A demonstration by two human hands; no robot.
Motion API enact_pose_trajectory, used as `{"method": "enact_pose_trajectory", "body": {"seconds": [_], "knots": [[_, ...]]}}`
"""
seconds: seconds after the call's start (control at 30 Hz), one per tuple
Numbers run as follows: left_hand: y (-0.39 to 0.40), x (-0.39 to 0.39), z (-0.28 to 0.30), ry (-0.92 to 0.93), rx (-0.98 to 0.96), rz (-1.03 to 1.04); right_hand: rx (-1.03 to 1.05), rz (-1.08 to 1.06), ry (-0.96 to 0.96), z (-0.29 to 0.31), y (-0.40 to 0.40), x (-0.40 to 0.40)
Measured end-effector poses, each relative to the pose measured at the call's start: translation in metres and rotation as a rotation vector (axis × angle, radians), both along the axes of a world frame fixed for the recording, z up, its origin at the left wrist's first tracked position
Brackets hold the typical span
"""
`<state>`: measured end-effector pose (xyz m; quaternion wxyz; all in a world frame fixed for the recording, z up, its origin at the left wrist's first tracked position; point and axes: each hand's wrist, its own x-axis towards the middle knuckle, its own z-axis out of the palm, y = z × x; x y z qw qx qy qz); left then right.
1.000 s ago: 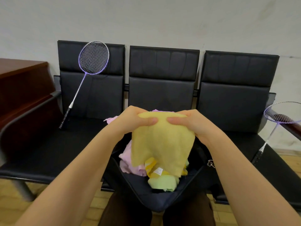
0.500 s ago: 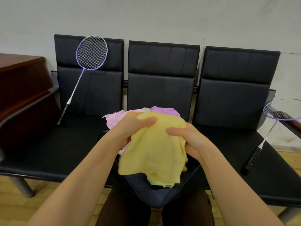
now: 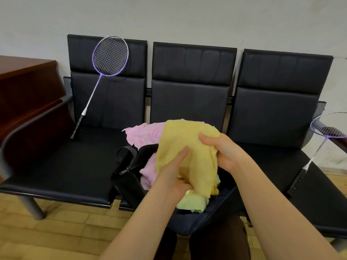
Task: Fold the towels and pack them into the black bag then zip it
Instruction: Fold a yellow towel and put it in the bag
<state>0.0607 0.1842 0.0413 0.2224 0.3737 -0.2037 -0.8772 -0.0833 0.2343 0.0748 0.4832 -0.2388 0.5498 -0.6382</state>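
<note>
A yellow towel [image 3: 187, 145] hangs over the open black bag [image 3: 131, 182], which rests on the middle seat against my knees. My right hand [image 3: 223, 152] grips the towel's upper right edge, thumb on top. My left hand [image 3: 174, 173] presses flat against the towel's front lower down, fingers pointing up, with its palm side partly under the cloth. Pink towels [image 3: 142, 134] spill over the bag's far rim and lie inside at the left. A light green towel [image 3: 191, 203] lies inside the bag near me. The bag's zip pull [image 3: 123, 172] hangs at the left, unzipped.
A row of three black seats [image 3: 189, 102] stands against the white wall. A purple badminton racket [image 3: 105, 72] leans on the left seat; another racket [image 3: 323, 139] rests at the right. A brown wooden cabinet [image 3: 24, 94] is at the far left. My brown trousers [image 3: 221, 244] show below.
My left hand let go of the towel's top edge and dropped to its lower front. My right hand rose and keeps the top edge. The view tilted down a little.
</note>
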Motion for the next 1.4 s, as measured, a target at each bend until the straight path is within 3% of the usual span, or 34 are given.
{"method": "enact_pose_trajectory", "body": {"seconds": [0.07, 0.17, 0.27, 0.47, 0.53, 0.63, 0.83, 1.0, 1.1, 1.2, 1.3, 1.4], "knots": [[0.002, -0.006, -0.003, 0.136, 0.119, 0.034, 0.014, 0.021, -0.004, -0.006, 0.001, 0.0], [0.005, -0.007, -0.009, 0.31, 0.127, 0.056, 0.094, 0.046, 0.005, -0.018, 0.001, 0.0], [0.011, -0.005, -0.01, 0.228, 0.103, 0.175, 0.158, 0.065, 0.014, -0.03, -0.003, 0.002], [0.001, -0.008, -0.036, 0.119, 0.057, 0.319, 0.294, -0.11, 0.048, -0.072, -0.009, 0.01], [-0.005, -0.011, -0.054, 0.094, 0.053, 0.303, 0.365, -0.057, -0.093, -0.084, -0.005, 0.015], [-0.012, -0.017, -0.077, 0.064, 0.043, 0.268, 0.294, -0.083, -0.26, -0.107, -0.003, 0.017], [-0.04, -0.001, -0.108, -0.158, -0.114, 0.208, 0.322, -0.275, -0.144, -0.139, -0.017, 0.009], [-0.076, -0.007, -0.119, -0.231, -0.084, 0.077, 0.299, -0.267, -0.021, -0.144, -0.038, -0.002], [-0.102, -0.045, -0.117, -0.327, -0.021, 0.1, 0.297, -0.345, 0.127, -0.143, -0.067, -0.029], [-0.131, -0.083, -0.118, -0.357, -0.108, 0.139, 0.35, -0.421, 0.356, -0.144, -0.097, -0.069], [-0.143, -0.102, -0.139, -0.517, -0.235, 0.061, 0.498, -0.341, 0.558, -0.164, -0.112, -0.089], [-0.139, -0.097, -0.178, -0.594, -0.13, -0.002, 0.619, -0.242, 0.569, -0.206, -0.108, -0.086]]}}
